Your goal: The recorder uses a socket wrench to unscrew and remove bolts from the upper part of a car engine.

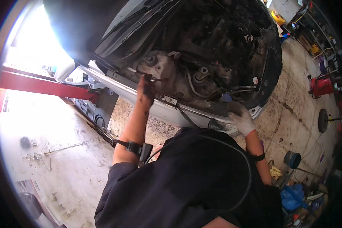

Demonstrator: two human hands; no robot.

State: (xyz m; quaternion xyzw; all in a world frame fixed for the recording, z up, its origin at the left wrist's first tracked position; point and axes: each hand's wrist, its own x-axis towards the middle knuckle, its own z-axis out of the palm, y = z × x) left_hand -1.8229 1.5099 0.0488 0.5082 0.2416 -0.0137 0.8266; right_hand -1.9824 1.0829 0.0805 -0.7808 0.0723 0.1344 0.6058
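My left hand [145, 88], dark with grime, is raised over the fender side of a car's engine bay [212, 49]. Its fingers are closed around a thin dark piece that sticks out to the right; what it is cannot be made out. Just beyond this hand sits the rusty strut tower [157, 66] with its round top mount. My right hand [241, 118] wears a whitish glove with darkened fingers, which reach out over the front edge of the bay. Close to those fingertips is a blue cap [227, 97]. A round engine mount [201, 74] lies between the hands.
The raised hood [74, 22] stands at upper left, above the silver fender [117, 85]. A red lift arm [45, 84] reaches in from the left. On the right floor are a red machine [322, 85], a wheel [323, 120], a dark bucket [292, 159] and a blue bag [292, 196].
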